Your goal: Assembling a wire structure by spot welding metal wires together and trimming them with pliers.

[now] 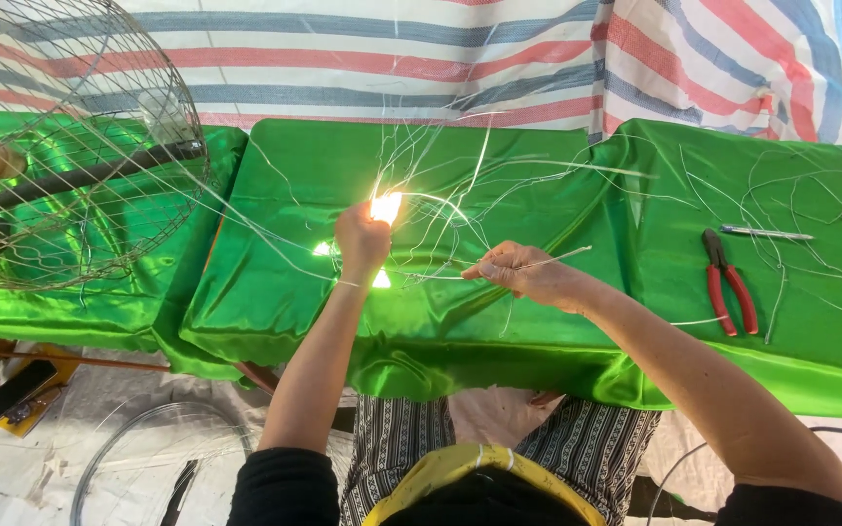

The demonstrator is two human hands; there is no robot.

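My left hand (362, 240) is closed around thin silver wire (438, 200) above the shiny green cloth of the table (294, 302). A bright glare sits just above its fingers. My right hand (522, 270) pinches another wire strand (562, 255) that points to the right. A loose tangle of thin wires (440, 166) spreads between and beyond both hands.
Red-handled pliers (728, 281) lie on the cloth at the right, near a slim metal tool (767, 233) and more loose wire (821, 224). A round wire cage (60, 146) stands at the left. A coil of wire (148, 438) and a yellow-black device (19, 392) lie on the floor.
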